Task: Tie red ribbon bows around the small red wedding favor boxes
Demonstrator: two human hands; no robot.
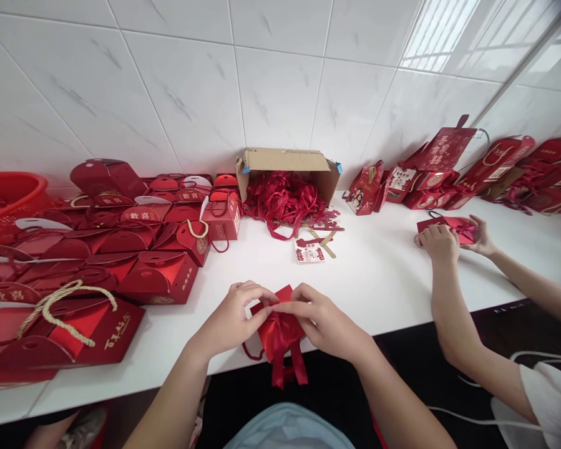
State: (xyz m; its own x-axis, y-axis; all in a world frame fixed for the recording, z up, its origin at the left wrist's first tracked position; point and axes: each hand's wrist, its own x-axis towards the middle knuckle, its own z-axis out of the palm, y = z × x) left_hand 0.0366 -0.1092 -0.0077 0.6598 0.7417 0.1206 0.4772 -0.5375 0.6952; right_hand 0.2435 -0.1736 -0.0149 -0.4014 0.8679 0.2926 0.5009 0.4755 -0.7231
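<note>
A small red gift box (pixel 265 340) sits at the table's front edge before me, with a shiny red ribbon (pixel 281 337) tied in a bow on it. The ribbon's loose tails hang past the edge, and a dark red cord loop (pixel 252 355) sticks out at the left. My left hand (pixel 231 315) is closed, thumb and forefinger pinching at the top of the bow. My right hand (pixel 329 321) meets it there, its fingers also closed on the ribbon. The fingers partly hide the knot and the top of the box.
Many red gift boxes (pixel 161 277) crowd the left side, beside a red basket (pixel 15 193). An open cardboard box (pixel 287 159) of ribbons stands by the wall; a printed card (pixel 309 252) lies before it. At right, a co-worker's hands (pixel 442 244) hold another red box; more boxes (pixel 495 162) stand behind.
</note>
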